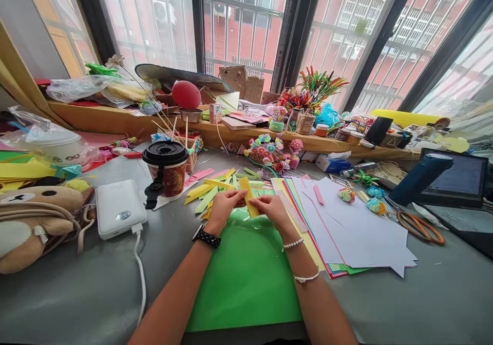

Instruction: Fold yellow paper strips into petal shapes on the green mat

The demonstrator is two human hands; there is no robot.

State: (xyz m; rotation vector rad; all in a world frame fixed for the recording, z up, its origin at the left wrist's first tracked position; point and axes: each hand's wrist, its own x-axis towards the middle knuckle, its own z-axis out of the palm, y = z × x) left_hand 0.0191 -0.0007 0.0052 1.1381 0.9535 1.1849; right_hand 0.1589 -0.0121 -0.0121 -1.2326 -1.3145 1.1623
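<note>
Between my two hands I hold a yellow paper strip (248, 196), tilted, above the far part of a green sheet (246, 278). My left hand (226, 205) pinches its left edge with thumb and fingertips. On the strip's right edge, lower down, the fingers of my right hand (272, 210) are closed. Just beyond and left of my left hand lies a loose pile of yellow and green paper strips (208, 193). A stack of white and coloured paper sheets (346, 227) lies to the right of my right hand.
A lidded paper cup (166, 173) and a white power bank (120, 209) with its cable stand left. A plush bear (38, 222) lies farther left. At right are scissors (419, 228), a dark blue bottle (419, 178) and a laptop (456, 180). Craft flowers (265, 150) sit behind.
</note>
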